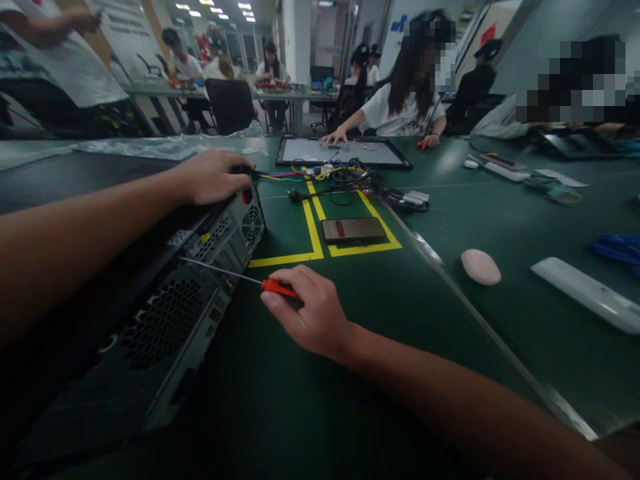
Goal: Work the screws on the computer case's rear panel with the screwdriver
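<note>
On the left lies a black computer case [65, 220], its metal rear panel with vents and ports facing right. My left hand [215, 177] holds the far top corner of the case, fingers bent at the edge; their tips are partly hidden. In my right hand [313, 310] is a screwdriver [277, 289] with an orange-red handle, gripped between thumb and fingers. Its long thin shaft points left, and the tip meets the rear panel near the upper edge. Whether it sits in a screw is too small to tell. Coloured wires [285, 175] run out beyond my left hand.
A phone [354, 230] lies inside yellow tape [367, 249] on the green table. Behind it are tangled black cables [357, 175] and a flat panel [345, 155] under another person's hand [336, 136]. A beige mouse [480, 267] and a white bar-shaped object [593, 293] are at right.
</note>
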